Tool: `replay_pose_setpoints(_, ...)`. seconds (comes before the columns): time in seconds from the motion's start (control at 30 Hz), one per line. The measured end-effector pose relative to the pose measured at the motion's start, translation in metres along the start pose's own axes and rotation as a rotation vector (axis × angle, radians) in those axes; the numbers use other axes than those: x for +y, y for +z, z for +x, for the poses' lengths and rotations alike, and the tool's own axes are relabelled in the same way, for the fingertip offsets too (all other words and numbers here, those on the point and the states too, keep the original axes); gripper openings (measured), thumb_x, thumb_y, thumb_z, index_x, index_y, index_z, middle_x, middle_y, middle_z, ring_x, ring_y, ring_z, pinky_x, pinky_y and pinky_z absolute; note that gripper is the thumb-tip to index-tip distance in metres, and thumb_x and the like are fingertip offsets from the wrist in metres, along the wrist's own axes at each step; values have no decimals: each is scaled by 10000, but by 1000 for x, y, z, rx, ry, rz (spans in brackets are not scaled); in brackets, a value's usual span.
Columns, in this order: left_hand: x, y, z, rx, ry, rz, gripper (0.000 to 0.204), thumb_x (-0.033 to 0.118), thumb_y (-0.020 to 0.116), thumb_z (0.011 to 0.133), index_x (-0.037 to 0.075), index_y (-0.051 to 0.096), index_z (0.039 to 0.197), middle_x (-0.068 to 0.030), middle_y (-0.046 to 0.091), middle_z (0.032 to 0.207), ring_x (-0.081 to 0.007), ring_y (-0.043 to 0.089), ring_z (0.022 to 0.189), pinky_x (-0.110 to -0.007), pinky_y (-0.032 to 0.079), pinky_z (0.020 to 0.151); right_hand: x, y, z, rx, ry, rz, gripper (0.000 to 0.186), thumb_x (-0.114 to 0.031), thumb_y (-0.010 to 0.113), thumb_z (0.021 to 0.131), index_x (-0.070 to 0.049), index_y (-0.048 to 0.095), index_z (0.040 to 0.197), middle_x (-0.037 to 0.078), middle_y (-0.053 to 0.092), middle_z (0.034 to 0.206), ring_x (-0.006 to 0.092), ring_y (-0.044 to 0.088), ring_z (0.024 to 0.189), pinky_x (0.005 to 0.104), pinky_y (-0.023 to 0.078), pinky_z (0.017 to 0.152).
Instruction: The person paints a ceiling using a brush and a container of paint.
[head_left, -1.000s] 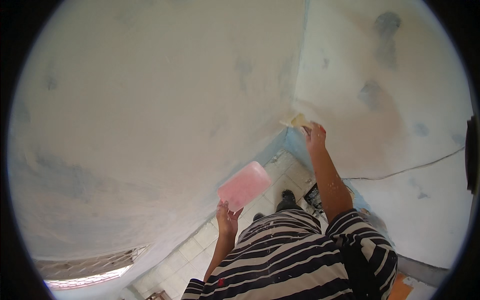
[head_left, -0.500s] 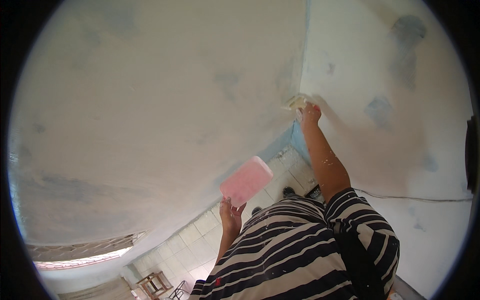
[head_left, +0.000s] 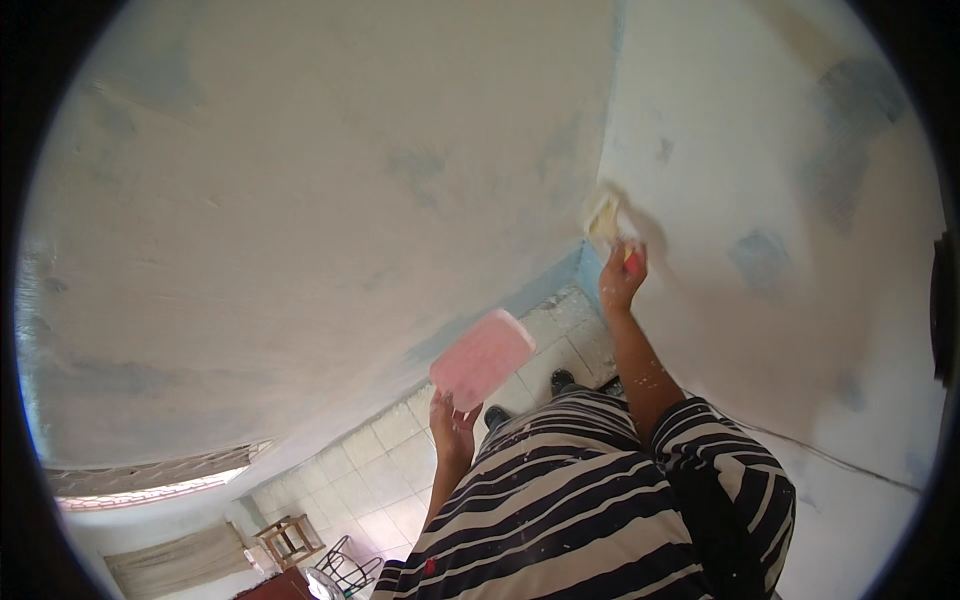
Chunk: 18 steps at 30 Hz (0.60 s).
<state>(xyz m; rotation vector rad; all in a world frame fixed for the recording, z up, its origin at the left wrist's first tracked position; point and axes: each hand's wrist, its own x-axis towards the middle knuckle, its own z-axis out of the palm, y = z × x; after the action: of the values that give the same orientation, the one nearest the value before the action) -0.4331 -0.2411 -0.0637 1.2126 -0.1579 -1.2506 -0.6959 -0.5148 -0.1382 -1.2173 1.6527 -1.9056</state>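
My left hand is closed on the near edge of a pink, round-cornered plastic tray, out in front of my body. A pale film covers part of the tray's face. My right hand, speckled with white, grips a putty knife with a reddish handle. Its wide pale blade, smeared with cream filler, is at the corner where two walls meet. Whether the blade touches the wall I cannot tell. Grey-blue patches show through the whitish coat on the left wall and the right wall.
Splashed floor tiles run below the left wall, with my dark shoes on them. A cable crosses the lower right wall. At the lower left are a wooden stool, a metal-framed chair and a barred window.
My right hand and putty knife have come down slightly, and the blade now points more upward. The tray in my left hand has shifted a little left. The view has tilted slightly.
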Motion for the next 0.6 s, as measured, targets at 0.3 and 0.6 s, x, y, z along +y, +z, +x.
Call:
replay_pose_setpoints(0.3,8,-33,0,92,-62,27,516,338,553,971,78,389,1386,-119,511,1349,-284,551,1211,-488,476,1004,82,83,-22,31,435,329,90,-4,565,933,4,587,1019,71,619,939,162,606,885,309,523,841)
replay_pose_setpoints(0.6,21,-13,0,80,3,17,484,310,537,977,76,394,1376,-111,533,1314,-262,573,1174,-457,502,957,-203,-22,70,-84,-214,405,225,9,614,915,-5,533,1124,144,589,1117,240,598,1009,374,522,902)
